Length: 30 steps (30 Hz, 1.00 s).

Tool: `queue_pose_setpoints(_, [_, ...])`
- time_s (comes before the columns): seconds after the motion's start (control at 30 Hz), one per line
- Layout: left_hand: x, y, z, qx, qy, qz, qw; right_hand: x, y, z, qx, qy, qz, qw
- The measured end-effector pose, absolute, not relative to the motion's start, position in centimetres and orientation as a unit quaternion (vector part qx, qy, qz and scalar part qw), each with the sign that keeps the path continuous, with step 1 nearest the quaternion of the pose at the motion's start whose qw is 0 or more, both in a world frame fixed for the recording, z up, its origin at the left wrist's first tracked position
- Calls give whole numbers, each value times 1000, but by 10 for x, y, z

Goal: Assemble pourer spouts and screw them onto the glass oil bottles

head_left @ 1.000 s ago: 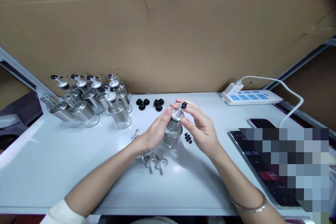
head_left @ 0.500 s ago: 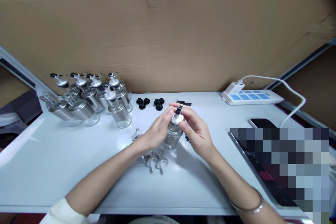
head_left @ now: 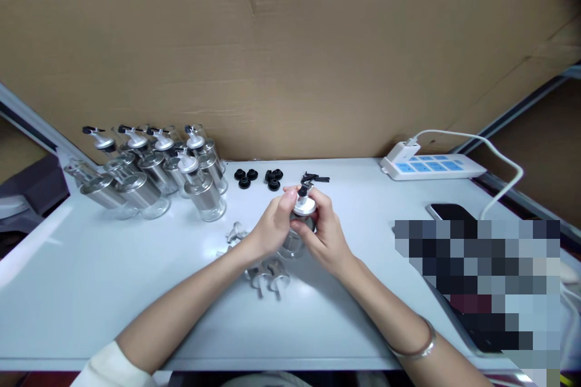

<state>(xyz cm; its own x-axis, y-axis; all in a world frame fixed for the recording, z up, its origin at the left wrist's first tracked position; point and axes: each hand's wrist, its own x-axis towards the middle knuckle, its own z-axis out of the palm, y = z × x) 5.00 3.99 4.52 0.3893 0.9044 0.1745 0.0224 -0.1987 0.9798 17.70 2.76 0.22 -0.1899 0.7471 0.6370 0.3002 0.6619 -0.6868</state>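
Note:
A glass oil bottle (head_left: 291, 246) with a metal sleeve stands on the table in front of me, seemingly upright. Its silver pourer top (head_left: 304, 205) has a black flip cap. My left hand (head_left: 273, 224) is closed round the pourer and neck from the left, thumb near the spout. From the other side my right hand (head_left: 330, 236) wraps the neck, its thumb across the front just under the pourer's rim. Loose pourer tops (head_left: 271, 280) lie beside my left wrist, partly hidden by it. Small black flip caps (head_left: 318, 178) lie just beyond my fingers.
Several sleeved bottles (head_left: 204, 196) stand at the left, some with pourers on. Black rubber stoppers (head_left: 245, 182) sit in two clusters near the cardboard wall (head_left: 290, 72). At the right are a power strip (head_left: 436, 167) with a white cable, a phone (head_left: 451, 213) and a blurred-out device.
My right hand has shifted left and slid lower, its thumb now on the neck below the pourer. The flip cap's lever points farther back. The view has moved slightly.

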Motion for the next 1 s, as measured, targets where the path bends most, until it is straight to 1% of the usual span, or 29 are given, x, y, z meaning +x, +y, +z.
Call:
queue_pose_setpoints(0.27, [45,40,38,684,354,399,498,176,26,2,-364,-744,175,532])
queue_pose_setpoints(0.47, [44,40,39,692,340,394,500,175,26,0,-363,-740,152,545])
queue_pose_setpoints(0.6, [49,37,36,676,363,406,496,176,26,-1,-364,-738,168,543])
queue_pose_setpoints(0.73, [53,35,31,657,375,435,489,179,26,0,-311,-758,183,542])
queue_pose_setpoints(0.9, [50,39,36,677,310,434,508,179,25,-1,-323,-741,169,564])
queue_pose_setpoints(1.0, [46,41,41,706,270,411,508,181,24,-1,-332,-729,164,576])
